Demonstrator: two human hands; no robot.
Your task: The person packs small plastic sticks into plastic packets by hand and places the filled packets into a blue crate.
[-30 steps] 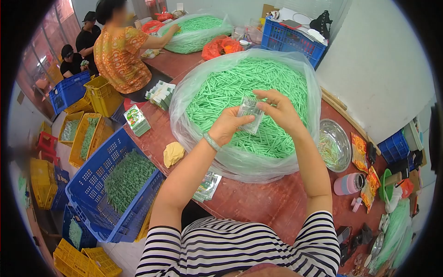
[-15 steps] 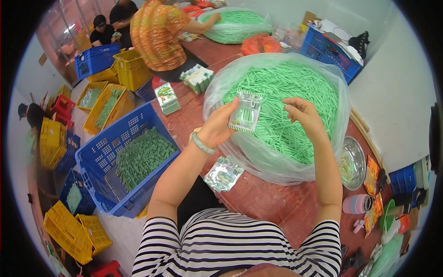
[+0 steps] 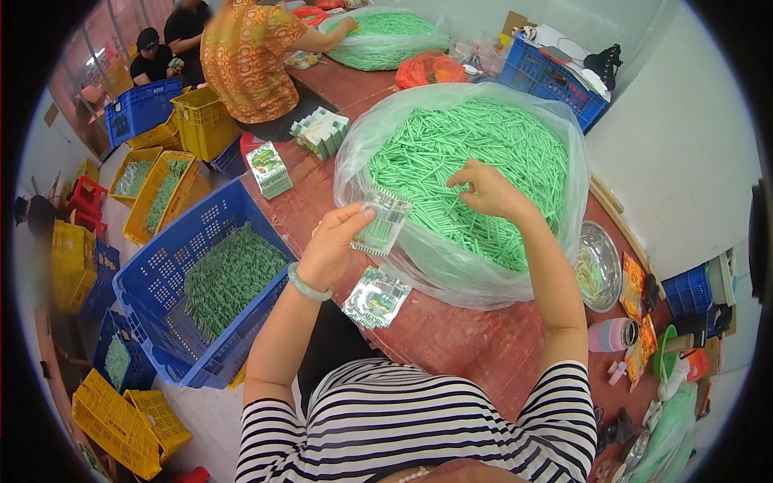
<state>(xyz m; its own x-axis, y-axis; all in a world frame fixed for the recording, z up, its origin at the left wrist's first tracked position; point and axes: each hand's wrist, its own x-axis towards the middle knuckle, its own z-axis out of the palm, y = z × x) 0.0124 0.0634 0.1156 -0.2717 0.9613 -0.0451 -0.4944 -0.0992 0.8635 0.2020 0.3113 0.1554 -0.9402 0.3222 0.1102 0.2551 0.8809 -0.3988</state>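
My left hand (image 3: pixel 328 245) grips a clear and silver packet (image 3: pixel 382 222) with green sticks showing inside, at the near left rim of a big plastic bag. My right hand (image 3: pixel 485 191) hovers over the green sticks (image 3: pixel 451 153) heaped in that bag (image 3: pixel 352 165); its fingers are bent and apart, with nothing visible between them. Below the held packet, a pile of silver packets (image 3: pixel 377 296) lies on the red table (image 3: pixel 451 338). Left of the bag stand a stack of printed packets (image 3: pixel 269 169) and white-green bundles (image 3: pixel 320 131).
A blue crate (image 3: pixel 173 274) of filled packets stands at the left, with yellow crates (image 3: pixel 204 121) beyond. A steel bowl (image 3: pixel 597 266) and a pink flask (image 3: pixel 613 334) are at the right. A person in an orange top (image 3: pixel 245 64) works at another green-stick bag (image 3: pixel 382 40).
My left hand has moved left and down with the packet, away from my right hand. My right hand has let go of the packet's top and now hangs over the sticks. The view has shifted.
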